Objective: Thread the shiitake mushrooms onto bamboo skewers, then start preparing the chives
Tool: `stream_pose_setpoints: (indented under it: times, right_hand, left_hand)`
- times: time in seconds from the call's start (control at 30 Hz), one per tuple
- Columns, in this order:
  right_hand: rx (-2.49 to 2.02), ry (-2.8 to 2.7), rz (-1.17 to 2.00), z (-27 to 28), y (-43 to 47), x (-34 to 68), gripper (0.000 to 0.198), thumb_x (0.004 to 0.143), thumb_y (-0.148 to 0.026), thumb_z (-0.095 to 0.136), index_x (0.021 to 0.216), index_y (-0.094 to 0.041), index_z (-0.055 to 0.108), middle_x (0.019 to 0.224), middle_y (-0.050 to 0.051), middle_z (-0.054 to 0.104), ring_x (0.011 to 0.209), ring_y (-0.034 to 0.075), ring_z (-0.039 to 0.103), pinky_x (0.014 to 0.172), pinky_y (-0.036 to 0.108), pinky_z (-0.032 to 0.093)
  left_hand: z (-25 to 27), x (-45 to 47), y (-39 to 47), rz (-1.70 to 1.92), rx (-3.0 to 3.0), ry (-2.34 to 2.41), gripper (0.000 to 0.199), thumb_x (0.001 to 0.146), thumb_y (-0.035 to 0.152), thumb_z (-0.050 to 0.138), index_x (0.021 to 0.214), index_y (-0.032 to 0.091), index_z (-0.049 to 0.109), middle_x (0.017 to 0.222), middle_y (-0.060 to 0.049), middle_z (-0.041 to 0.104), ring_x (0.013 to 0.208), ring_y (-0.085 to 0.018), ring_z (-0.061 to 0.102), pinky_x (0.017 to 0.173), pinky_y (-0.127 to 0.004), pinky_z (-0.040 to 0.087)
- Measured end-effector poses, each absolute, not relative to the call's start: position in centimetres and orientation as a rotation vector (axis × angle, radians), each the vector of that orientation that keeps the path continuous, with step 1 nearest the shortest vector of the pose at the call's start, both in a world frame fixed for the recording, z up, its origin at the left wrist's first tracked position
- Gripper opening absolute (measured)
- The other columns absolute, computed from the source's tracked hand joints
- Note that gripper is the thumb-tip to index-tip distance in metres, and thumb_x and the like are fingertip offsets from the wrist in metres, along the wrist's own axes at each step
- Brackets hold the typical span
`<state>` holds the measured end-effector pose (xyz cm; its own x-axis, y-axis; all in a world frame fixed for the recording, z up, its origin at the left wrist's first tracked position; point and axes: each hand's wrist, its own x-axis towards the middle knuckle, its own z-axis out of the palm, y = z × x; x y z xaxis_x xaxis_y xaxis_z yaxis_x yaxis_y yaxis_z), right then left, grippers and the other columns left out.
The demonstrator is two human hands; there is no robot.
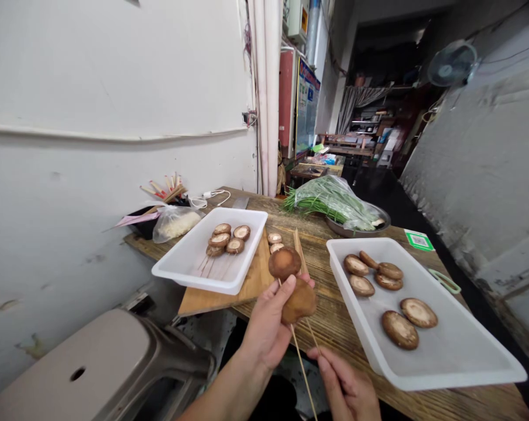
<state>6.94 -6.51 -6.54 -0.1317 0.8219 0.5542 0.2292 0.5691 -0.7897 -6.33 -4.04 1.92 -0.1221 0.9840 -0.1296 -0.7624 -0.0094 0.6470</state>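
Note:
My left hand (pixel 264 327) is closed around a brown shiitake mushroom (pixel 300 301), cap facing up. Just beyond it, another shiitake mushroom (pixel 284 262) sits on the same bamboo skewer (pixel 303 368), which runs back toward me. Pinched in my right hand (pixel 346 383) is a second bamboo skewer (pixel 312 334), whose upper end goes in at the nearer mushroom; its tip is hidden. More bamboo skewers (pixel 298 242) lie on the table behind my left hand, beside small mushrooms (pixel 274 238).
A white tray (pixel 168 270) on a cutting board (pixel 203 301) holds skewered mushrooms at left. Loose mushrooms lie in another white tray (pixel 466 356) at right. Behind stand bagged green chives (pixel 335 199) in a metal bowl (pixel 352 230). A plastic stool (pixel 84 351) is at lower left.

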Motion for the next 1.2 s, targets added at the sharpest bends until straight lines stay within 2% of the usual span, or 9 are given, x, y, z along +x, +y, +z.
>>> stream_pose_setpoints:
  times: [0.2,0.5,0.67,0.7,0.77,0.87,0.93,1.07,1.2]
  right_hand:
    - [-0.851,-1.657,0.579,-7.1,-6.7,6.7,0.018,0.084,-0.025,0.053,0.09,-0.02,0.07,0.078,0.003,0.073,0.075,0.016,0.069,0.073,0.017,0.053]
    - [-0.735,-1.789,0.527,-6.8,-6.0,7.3,0.024,0.083,-0.012,0.05,0.101,-0.018,0.066,0.089,0.008,0.072,0.081,0.018,0.069,0.075,0.023,0.054]
    - [-0.768,-1.635,0.668,-6.2,-6.2,7.1,0.022,0.086,-0.022,0.05,0.098,-0.019,0.067,0.085,0.007,0.071,0.083,0.018,0.067,0.078,0.024,0.052]
    - [-0.793,-1.58,0.746,-6.1,-6.3,7.1,0.021,0.086,-0.026,0.05,0.096,-0.018,0.068,0.079,0.006,0.07,0.077,0.017,0.067,0.074,0.023,0.052]
    - [-0.832,-1.476,1.035,-6.1,-6.3,7.0,0.024,0.086,-0.035,0.052,0.091,-0.017,0.068,0.056,0.001,0.06,0.051,0.011,0.058,0.054,0.018,0.049]
    - [-0.681,-1.21,1.708,-6.0,-5.8,7.2,0.03,0.084,-0.045,0.055,0.083,-0.016,0.063,0.035,-0.011,0.031,0.029,0.002,0.023,0.031,0.011,0.024]
    - [-0.407,-1.012,2.087,-5.9,-5.3,7.3,0.03,0.081,-0.047,0.058,0.079,-0.017,0.06,0.032,-0.014,0.023,0.026,0.001,0.014,0.029,0.01,0.02]
    - [-0.067,-0.802,2.429,-5.8,-4.3,7.7,0.023,0.08,-0.04,0.063,0.078,-0.018,0.058,0.029,-0.015,0.025,0.021,0.0,0.014,0.027,0.01,0.026]
    - [0.045,-0.765,2.514,-5.7,-4.4,7.9,0.018,0.082,-0.035,0.062,0.079,-0.017,0.059,0.029,-0.015,0.025,0.021,0.0,0.014,0.028,0.008,0.028]
  left_hand:
    - [1.8,-5.9,-4.1,1.58,0.443,0.673,0.015,0.076,0.024,0.062,0.088,0.013,0.062,0.093,-0.007,0.064,0.093,-0.019,0.058,0.08,-0.034,0.049]
    - [2.0,-5.7,-4.1,1.523,0.456,0.67,0.014,0.078,0.022,0.061,0.089,0.015,0.06,0.103,-0.007,0.062,0.102,-0.021,0.056,0.085,-0.036,0.049]
    - [1.9,-6.1,-3.8,1.528,0.501,0.65,0.022,0.078,0.029,0.06,0.094,0.014,0.062,0.105,-0.009,0.064,0.1,-0.023,0.058,0.086,-0.035,0.048]
    - [1.9,-6.4,-3.7,1.514,0.5,0.64,0.029,0.079,0.035,0.059,0.097,0.013,0.062,0.104,-0.01,0.064,0.101,-0.024,0.058,0.085,-0.035,0.047]
    - [2.1,-7.0,-3.2,1.496,0.477,0.612,0.045,0.079,0.048,0.052,0.105,0.012,0.06,0.105,-0.013,0.064,0.103,-0.026,0.057,0.085,-0.036,0.047]
    - [2.2,-8.1,-2.4,1.588,0.407,0.56,0.061,0.077,0.061,0.044,0.115,0.015,0.056,0.112,-0.014,0.061,0.109,-0.029,0.053,0.087,-0.042,0.046]
    - [2.0,-8.8,-1.9,1.711,0.43,0.508,0.062,0.077,0.062,0.043,0.12,0.019,0.052,0.12,-0.013,0.057,0.113,-0.03,0.05,0.09,-0.045,0.043]
    - [1.4,-9.9,-1.7,1.813,0.73,0.428,0.048,0.08,0.041,0.055,0.123,0.022,0.048,0.125,-0.01,0.054,0.115,-0.027,0.049,0.095,-0.046,0.04]
    - [1.6,-10.2,-2.2,1.784,0.839,0.546,0.029,0.077,0.022,0.061,0.106,0.016,0.059,0.113,-0.01,0.061,0.105,-0.026,0.056,0.092,-0.046,0.043]
